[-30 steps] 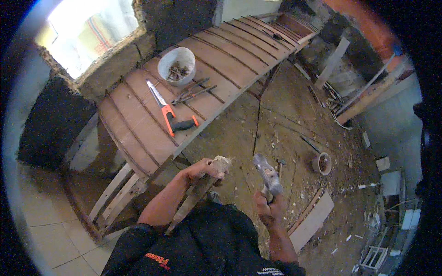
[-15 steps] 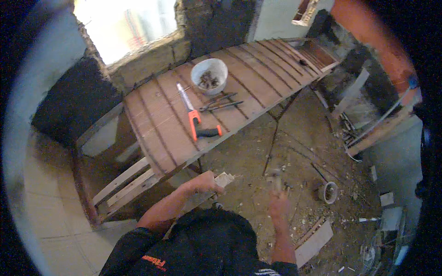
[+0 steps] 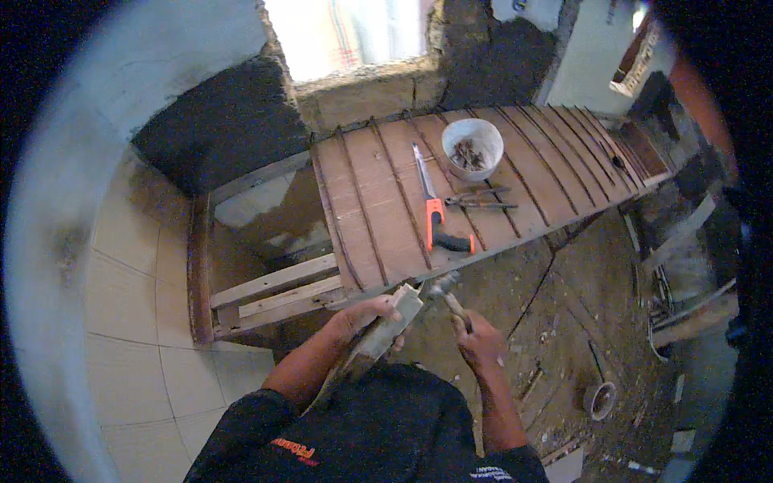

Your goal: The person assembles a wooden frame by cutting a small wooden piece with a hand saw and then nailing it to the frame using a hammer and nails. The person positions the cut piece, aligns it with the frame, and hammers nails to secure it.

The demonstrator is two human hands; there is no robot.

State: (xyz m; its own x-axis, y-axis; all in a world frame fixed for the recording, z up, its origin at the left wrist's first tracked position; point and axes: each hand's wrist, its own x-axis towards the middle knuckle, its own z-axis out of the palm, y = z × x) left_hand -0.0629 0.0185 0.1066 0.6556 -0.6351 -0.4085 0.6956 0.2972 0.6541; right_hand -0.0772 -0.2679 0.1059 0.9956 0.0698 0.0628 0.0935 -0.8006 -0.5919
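The head-worn fisheye looks down from near above the left hand (image 3: 369,312) and right hand (image 3: 481,341).

- wood pc (image 3: 374,342) in L hand (image 3: 372,314): pale tan, almost cream at the tip
- hammer (image 3: 456,305) in R hand (image 3: 481,342): grey head, tan handle
- saw (image 3: 435,216) beyond & btwn the hands: brt orange + blk grip, silvery blade
- pliers (image 3: 481,203) beyond R hand: dk w/ brownish tint
- bucket (image 3: 488,132) further past R hand: white, w/ brn bits (image 3: 466,154) inside
- panel (image 3: 380,201) ahead of hands: reddish brn, striped w/ dk brn rods (image 3: 360,201)
- shirt (image 3: 386,427) below both hands: blk, orange + white print
- tiles (image 3: 129,370) left of L hand: lt beige, dk grid lines
- wall (image 3: 185,72) far past L hand: pale blue-grey w/ big blk patch (image 3: 233,129)
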